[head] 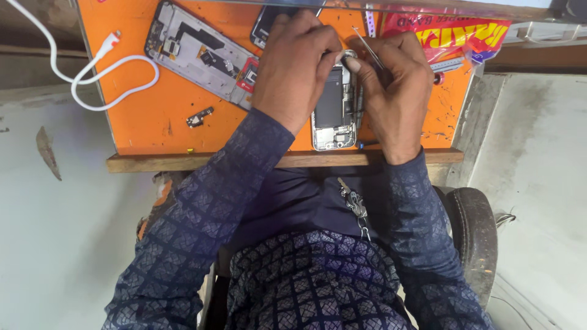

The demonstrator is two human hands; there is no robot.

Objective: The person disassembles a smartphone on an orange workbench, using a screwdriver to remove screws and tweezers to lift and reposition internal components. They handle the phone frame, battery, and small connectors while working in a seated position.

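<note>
On an orange work mat, an opened phone is lying between two hands. Left hand is pressing curled fingers onto its top edge; right hand is gripping thin metal tweezers beside it. Another dismantled phone frame is lying farther left.

We see both forearms in patterned sleeves reaching forward, wrists close together. Our left hand lies palm down, fingers curled and bunched at the tips; our right hand is curled likewise, thumb pressed toward the left fingertips.
</note>
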